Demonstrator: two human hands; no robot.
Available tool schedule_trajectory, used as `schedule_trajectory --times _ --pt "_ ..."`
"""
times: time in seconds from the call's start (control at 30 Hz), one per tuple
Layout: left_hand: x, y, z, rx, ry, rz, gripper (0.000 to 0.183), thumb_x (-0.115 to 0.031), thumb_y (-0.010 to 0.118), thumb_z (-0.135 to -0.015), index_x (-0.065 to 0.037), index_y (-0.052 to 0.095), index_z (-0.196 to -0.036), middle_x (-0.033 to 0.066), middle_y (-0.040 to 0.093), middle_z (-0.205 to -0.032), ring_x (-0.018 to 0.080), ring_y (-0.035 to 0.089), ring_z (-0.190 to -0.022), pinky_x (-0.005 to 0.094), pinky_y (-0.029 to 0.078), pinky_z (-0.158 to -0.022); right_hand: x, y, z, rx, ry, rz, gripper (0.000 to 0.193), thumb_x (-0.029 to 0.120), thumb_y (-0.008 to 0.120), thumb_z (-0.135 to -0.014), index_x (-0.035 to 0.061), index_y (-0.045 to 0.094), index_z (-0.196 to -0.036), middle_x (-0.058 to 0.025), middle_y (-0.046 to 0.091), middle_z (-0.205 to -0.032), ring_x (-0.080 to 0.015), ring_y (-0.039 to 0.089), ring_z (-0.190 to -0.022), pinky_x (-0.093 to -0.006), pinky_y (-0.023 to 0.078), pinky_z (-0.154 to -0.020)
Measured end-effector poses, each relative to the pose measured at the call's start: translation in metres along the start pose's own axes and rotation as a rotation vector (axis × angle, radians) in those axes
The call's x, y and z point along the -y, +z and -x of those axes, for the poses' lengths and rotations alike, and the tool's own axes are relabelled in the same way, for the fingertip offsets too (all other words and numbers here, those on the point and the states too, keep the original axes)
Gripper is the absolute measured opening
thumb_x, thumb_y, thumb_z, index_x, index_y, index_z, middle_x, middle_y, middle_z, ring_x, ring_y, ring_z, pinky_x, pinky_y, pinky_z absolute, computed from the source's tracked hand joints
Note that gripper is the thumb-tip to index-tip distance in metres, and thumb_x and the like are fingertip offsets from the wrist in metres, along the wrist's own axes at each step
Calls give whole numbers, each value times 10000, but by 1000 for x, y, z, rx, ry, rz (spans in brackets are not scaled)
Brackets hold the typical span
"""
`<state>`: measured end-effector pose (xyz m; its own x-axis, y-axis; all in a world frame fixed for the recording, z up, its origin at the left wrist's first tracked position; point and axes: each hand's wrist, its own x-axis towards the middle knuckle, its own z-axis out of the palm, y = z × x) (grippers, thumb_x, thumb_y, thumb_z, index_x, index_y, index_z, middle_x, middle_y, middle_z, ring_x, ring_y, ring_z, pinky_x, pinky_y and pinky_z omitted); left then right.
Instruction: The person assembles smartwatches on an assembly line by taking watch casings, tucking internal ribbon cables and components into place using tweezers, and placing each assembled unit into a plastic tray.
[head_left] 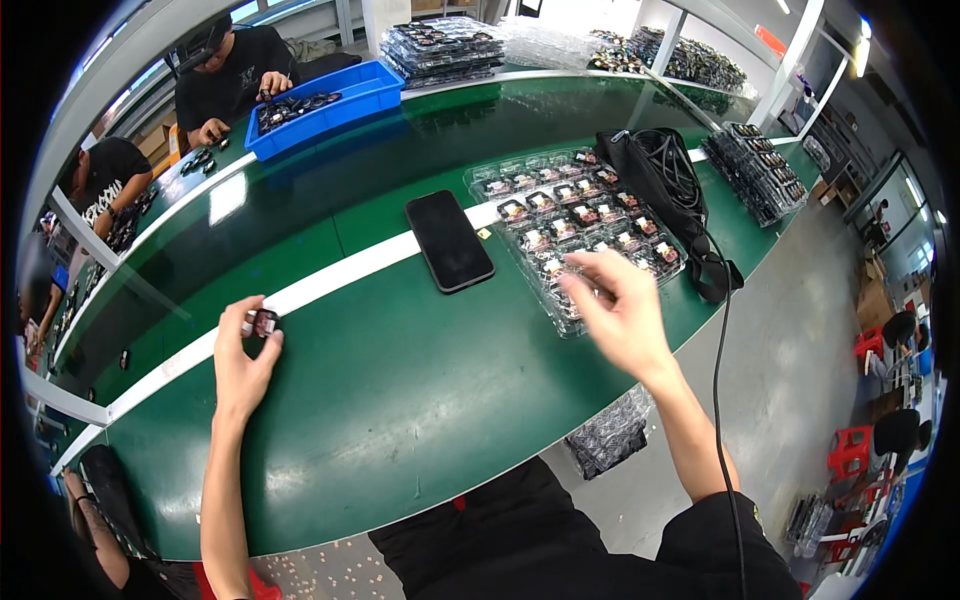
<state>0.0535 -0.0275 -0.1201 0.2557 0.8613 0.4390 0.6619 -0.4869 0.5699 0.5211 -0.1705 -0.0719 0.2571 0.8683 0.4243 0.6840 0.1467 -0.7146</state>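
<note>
Toward the left of the green table, my left hand grips a small black rounded part with a pinkish, pale face between thumb and fingers. My right hand hovers over the near edge of a clear plastic tray, its thumb and forefinger curved and apart. I see nothing held between them, though the other fingers are partly hidden. Rows of similar small parts with white and pink faces fill the tray's pockets. A black smartphone lies flat between my hands, left of the tray.
Beside the tray lie a black bag and a coiled cable, whose cord runs down past my right arm. Stacked filled trays stand at the far right. A blue bin sits across the conveyor, near another person.
</note>
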Motion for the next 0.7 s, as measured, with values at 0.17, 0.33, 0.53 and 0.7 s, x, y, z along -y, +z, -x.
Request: schedule_trajectory --times 0.17,0.33,0.53,0.7 --pt "-49 4 27 286 214 108 608 -34 802 -787 -20 675 -1382 171 709 -1307 343 674 -1170 445 542 -1075 55 83 -2 333 -238 -237 236 87 766 -1029 -30 766 -1233 -120 684 -908 -218 648 -717 -371 504 -641" --pt "-54 3 28 319 226 140 718 -124 952 -767 -35 685 -1428 138 732 -1296 318 689 -1161 427 559 -1052 77 146 -25 411 -410 -303 204 52 717 -1056 -47 771 -1226 -126 653 -845 -211 610 -663 -368 484 -621" --pt "-39 5 32 344 193 222 768 -159 976 -798 -41 667 -1491 125 731 -1332 300 687 -1175 426 548 -1064 67 175 -11 516 -56 -432 196 23 722 -1068 -63 792 -1230 -80 749 -883 -70 643 -711 -279 489 -614" --pt "-35 1 37 275 226 114 781 -189 988 -800 -59 669 -1501 100 737 -1285 302 675 -1177 433 521 -1066 64 180 -8 564 100 -521 216 26 768 -1052 -39 827 -1249 -24 726 -797 -8 574 -664 -218 409 -556"
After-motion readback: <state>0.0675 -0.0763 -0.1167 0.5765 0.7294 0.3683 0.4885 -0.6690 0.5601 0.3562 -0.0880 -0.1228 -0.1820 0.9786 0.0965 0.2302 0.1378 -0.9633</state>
